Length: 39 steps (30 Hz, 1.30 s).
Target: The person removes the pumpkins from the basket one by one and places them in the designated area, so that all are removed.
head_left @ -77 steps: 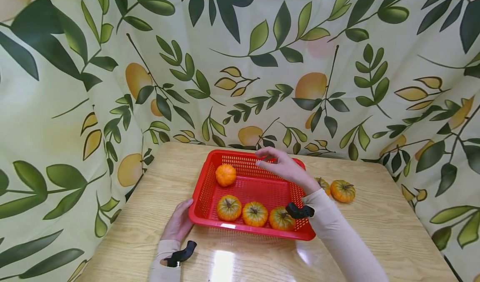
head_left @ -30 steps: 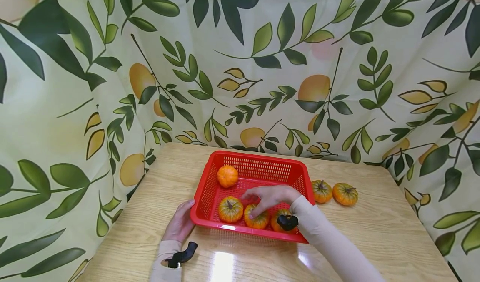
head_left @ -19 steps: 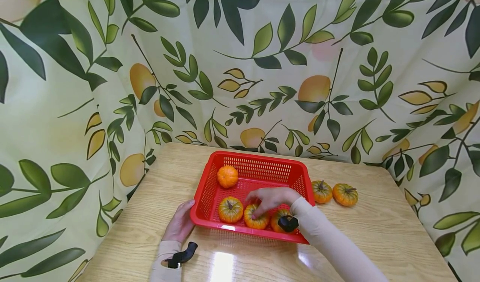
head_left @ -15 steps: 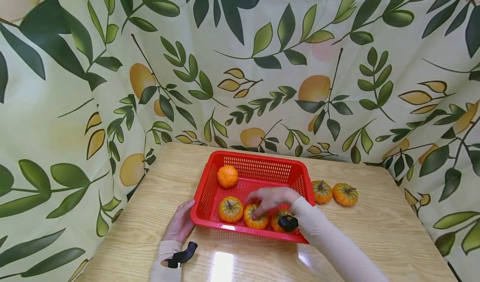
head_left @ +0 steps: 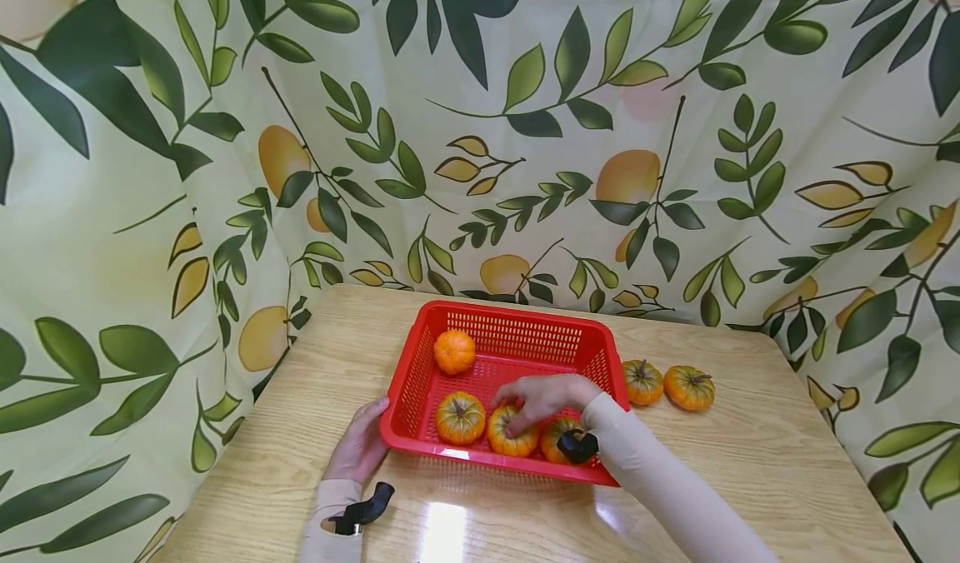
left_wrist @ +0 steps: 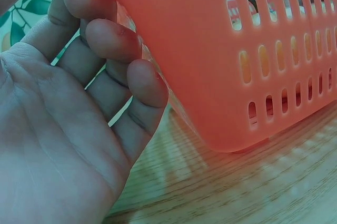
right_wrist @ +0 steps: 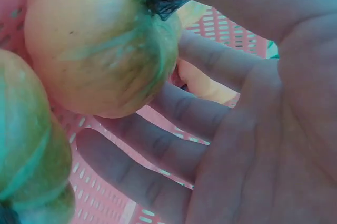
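A red plastic basket [head_left: 517, 312] stands on the table, holding several small orange pumpkins. My left hand [head_left: 358, 445] grips its near left corner; in the left wrist view the curled fingertips lie against the basket wall [left_wrist: 200, 66]. Inside the basket, my right hand [head_left: 546, 395] holds the middle pumpkin [head_left: 504, 443] of the front row. The right wrist view shows the thumb over this pumpkin [right_wrist: 100, 50] beside its dark stem, with fingers around its far side. Left of it sits another pumpkin [head_left: 460, 420]. The right wrist partly covers a third pumpkin [head_left: 553, 440].
A smoother orange pumpkin [head_left: 454, 352] lies in the basket's back left corner. Two striped pumpkins, one near the basket [head_left: 643, 382] and one farther right [head_left: 690, 388], rest on the wooden table [head_left: 765, 463]. A leaf-patterned cloth [head_left: 480, 146] hangs behind.
My right hand has come down from above the basket's back side onto the middle front pumpkin, and its fingers have closed around it. The left hand has stayed at the corner.
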Each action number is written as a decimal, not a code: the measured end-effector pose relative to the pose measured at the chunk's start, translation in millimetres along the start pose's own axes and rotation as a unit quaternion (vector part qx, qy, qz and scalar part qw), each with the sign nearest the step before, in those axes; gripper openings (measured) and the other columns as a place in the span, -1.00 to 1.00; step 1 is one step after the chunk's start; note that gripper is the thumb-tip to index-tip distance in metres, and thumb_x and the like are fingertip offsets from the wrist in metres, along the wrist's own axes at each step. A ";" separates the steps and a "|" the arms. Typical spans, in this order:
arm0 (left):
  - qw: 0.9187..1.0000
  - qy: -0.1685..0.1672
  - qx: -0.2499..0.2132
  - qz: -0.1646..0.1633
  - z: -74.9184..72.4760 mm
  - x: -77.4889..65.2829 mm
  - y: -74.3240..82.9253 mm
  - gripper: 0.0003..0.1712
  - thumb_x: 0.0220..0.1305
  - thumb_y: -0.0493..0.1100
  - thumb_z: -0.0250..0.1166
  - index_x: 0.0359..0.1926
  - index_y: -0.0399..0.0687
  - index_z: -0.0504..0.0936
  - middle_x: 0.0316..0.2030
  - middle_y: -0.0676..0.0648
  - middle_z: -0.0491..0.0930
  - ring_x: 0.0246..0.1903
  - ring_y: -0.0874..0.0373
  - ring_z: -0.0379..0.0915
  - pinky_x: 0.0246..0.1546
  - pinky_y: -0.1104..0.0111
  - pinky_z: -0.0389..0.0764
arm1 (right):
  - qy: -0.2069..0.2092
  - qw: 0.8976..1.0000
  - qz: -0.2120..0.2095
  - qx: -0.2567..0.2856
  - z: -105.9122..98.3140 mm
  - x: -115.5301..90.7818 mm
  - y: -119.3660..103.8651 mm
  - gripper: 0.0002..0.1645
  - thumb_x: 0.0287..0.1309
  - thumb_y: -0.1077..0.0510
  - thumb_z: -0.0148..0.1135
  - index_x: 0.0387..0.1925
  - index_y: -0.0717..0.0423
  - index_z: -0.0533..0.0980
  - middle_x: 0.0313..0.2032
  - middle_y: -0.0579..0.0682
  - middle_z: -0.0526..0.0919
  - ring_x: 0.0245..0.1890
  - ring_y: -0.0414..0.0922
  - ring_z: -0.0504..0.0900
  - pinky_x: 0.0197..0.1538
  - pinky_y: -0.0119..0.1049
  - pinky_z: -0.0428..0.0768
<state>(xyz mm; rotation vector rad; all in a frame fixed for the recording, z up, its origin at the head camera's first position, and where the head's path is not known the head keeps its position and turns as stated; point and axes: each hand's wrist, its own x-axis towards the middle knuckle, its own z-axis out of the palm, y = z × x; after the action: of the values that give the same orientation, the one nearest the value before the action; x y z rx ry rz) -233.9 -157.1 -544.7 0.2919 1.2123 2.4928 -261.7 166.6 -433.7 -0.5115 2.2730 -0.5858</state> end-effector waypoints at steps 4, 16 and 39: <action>1.000 -0.013 -0.009 0.006 -0.6 0.6 0.0 -0.56 0.55 -0.21 -0.07 -0.17 0.11 0.78 -0.19 0.13 0.78 -0.13 0.30 0.65 0.03 0.41 0.60 | 0.023 1.000 -0.012 0.000 -4.3 -4.3 0.9 -0.46 0.14 -0.13 0.41 0.17 -0.28 0.54 0.14 -0.19 0.57 0.16 -0.10 0.47 0.34 0.05 0.44; 0.999 -0.023 -0.021 0.010 0.3 0.4 -1.2 -0.55 0.55 -0.23 -0.09 -0.13 0.09 0.78 -0.16 0.12 0.78 -0.11 0.30 0.65 0.05 0.42 0.61 | 0.113 0.989 -0.072 0.056 -6.8 -10.6 13.5 -0.36 0.23 -0.21 0.33 0.29 -0.12 0.49 0.27 -0.08 0.53 0.27 -0.02 0.44 0.36 0.10 0.44; 0.999 -0.037 -0.016 0.012 -0.9 0.0 -1.6 -0.52 0.57 -0.23 -0.14 -0.10 0.07 0.77 -0.15 0.12 0.78 -0.11 0.30 0.66 0.04 0.42 0.62 | 0.242 0.956 -0.071 0.148 -25.6 -39.9 31.3 -0.36 0.22 -0.20 0.36 0.27 -0.08 0.49 0.14 -0.03 0.58 0.08 -0.04 0.54 0.10 -0.17 0.59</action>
<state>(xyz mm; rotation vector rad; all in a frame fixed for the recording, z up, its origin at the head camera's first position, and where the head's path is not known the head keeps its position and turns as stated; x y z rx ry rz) -233.8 -156.8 -546.5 0.3888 1.1449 2.4951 -259.8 219.3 -412.7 -0.4149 2.5444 -1.2160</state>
